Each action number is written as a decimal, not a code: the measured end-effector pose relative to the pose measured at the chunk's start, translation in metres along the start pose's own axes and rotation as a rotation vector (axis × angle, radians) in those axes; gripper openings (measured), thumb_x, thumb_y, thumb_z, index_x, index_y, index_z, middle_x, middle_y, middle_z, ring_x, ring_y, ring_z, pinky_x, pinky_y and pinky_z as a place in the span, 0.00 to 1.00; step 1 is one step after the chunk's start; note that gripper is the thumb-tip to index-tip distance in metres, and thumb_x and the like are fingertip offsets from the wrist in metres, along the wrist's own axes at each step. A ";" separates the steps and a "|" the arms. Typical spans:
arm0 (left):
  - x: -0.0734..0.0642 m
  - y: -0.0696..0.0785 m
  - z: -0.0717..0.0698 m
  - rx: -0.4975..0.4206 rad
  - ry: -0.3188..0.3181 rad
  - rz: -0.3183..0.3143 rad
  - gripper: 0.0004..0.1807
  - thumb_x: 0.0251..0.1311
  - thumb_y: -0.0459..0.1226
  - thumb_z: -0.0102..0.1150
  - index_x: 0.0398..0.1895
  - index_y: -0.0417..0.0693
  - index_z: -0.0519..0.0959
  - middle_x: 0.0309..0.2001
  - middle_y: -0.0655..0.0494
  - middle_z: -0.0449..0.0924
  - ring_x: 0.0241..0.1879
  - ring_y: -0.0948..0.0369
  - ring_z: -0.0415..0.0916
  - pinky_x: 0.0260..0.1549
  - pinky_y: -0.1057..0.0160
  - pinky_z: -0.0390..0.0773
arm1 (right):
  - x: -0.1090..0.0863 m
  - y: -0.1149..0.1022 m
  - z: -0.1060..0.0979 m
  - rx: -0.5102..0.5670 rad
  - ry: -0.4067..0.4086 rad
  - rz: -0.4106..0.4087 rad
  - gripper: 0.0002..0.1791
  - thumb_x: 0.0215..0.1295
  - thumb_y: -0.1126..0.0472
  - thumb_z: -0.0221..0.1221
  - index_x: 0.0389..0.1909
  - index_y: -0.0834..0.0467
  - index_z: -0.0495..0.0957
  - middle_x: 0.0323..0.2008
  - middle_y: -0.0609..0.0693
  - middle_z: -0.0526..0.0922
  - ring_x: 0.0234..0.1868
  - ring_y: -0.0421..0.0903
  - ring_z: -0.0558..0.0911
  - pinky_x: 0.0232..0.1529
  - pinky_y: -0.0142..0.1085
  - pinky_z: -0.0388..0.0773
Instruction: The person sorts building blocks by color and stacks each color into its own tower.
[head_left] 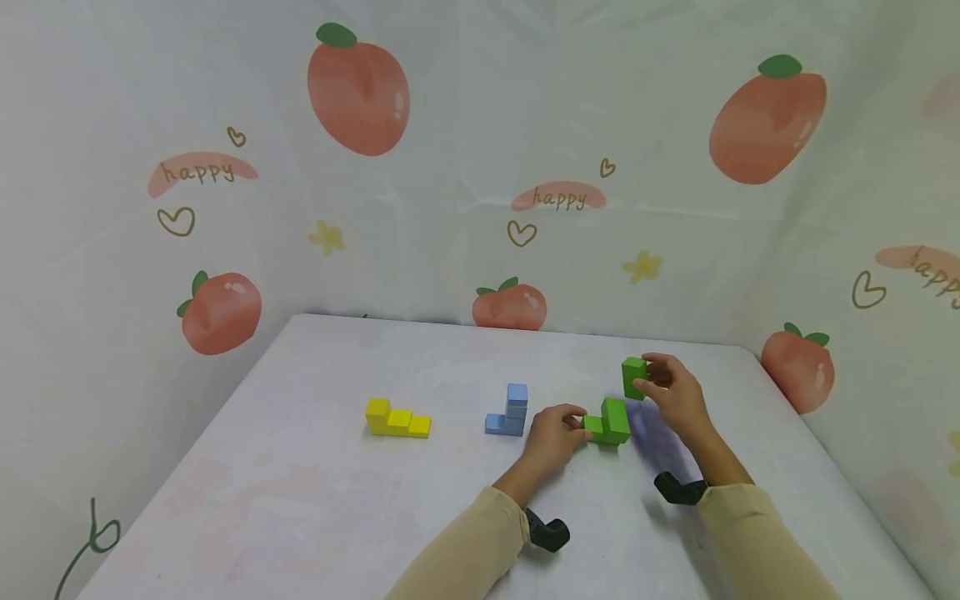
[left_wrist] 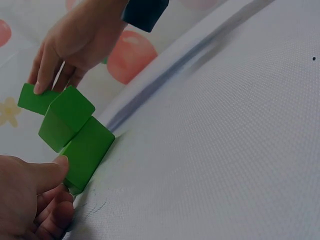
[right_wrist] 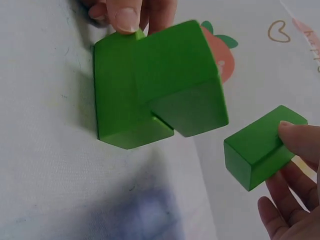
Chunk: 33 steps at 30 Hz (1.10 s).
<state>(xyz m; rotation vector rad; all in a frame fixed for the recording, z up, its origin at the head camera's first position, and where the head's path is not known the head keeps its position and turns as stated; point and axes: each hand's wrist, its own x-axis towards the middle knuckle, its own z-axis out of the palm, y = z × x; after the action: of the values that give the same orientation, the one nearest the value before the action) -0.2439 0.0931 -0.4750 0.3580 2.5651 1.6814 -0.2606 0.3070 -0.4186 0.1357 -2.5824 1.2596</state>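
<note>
My right hand (head_left: 675, 402) pinches a green rectangular block (head_left: 632, 377) between thumb and fingers, raised above the table. Below and to its left, another green block (head_left: 616, 417) sits on a lower green block (left_wrist: 90, 155) that lies flat on the table. The top block overhangs the lower one a little in the right wrist view. My left hand (head_left: 553, 437) holds the lower block by its left end, with the thumb against it and the fingers curled close by. A gap separates the raised block (right_wrist: 262, 145) from the two stacked ones.
Left of the left hand stands a blue block figure (head_left: 516, 410), L-shaped. Farther left is a yellow stepped block figure (head_left: 397, 422). All rest on a white-covered table (head_left: 315, 500). A fruit-printed curtain (head_left: 450, 100) rises behind it. Black straps or mounts (head_left: 547, 531) are on both wrists.
</note>
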 end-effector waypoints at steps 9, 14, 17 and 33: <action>0.001 0.000 0.000 -0.002 -0.002 -0.008 0.17 0.54 0.32 0.70 0.48 0.47 0.83 0.29 0.65 0.77 0.30 0.70 0.74 0.34 0.68 0.74 | -0.013 -0.004 -0.004 0.071 0.037 -0.115 0.25 0.66 0.67 0.61 0.62 0.67 0.68 0.49 0.63 0.77 0.51 0.56 0.76 0.45 0.19 0.67; 0.001 0.000 0.001 -0.009 -0.005 -0.015 0.16 0.54 0.32 0.70 0.48 0.48 0.83 0.29 0.65 0.77 0.30 0.70 0.73 0.34 0.68 0.73 | -0.019 -0.004 -0.005 0.109 0.033 -0.153 0.25 0.64 0.68 0.62 0.61 0.68 0.68 0.48 0.63 0.77 0.47 0.43 0.76 0.45 0.18 0.68; 0.000 0.000 0.001 -0.008 -0.005 -0.014 0.16 0.54 0.32 0.70 0.48 0.48 0.83 0.29 0.65 0.77 0.30 0.69 0.74 0.34 0.68 0.73 | -0.022 -0.004 -0.004 0.125 0.025 -0.156 0.25 0.64 0.68 0.62 0.61 0.68 0.69 0.49 0.62 0.78 0.46 0.34 0.75 0.45 0.19 0.69; -0.001 0.001 0.000 -0.008 -0.009 -0.008 0.17 0.55 0.32 0.70 0.49 0.47 0.83 0.30 0.65 0.77 0.30 0.70 0.74 0.33 0.68 0.73 | -0.035 -0.013 0.001 0.229 -0.029 -0.216 0.24 0.62 0.71 0.63 0.59 0.69 0.70 0.50 0.64 0.78 0.47 0.31 0.76 0.47 0.22 0.71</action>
<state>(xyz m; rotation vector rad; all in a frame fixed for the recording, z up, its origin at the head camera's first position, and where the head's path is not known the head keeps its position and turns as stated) -0.2432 0.0930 -0.4741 0.3531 2.5499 1.6826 -0.2244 0.2972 -0.4189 0.4669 -2.3615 1.4727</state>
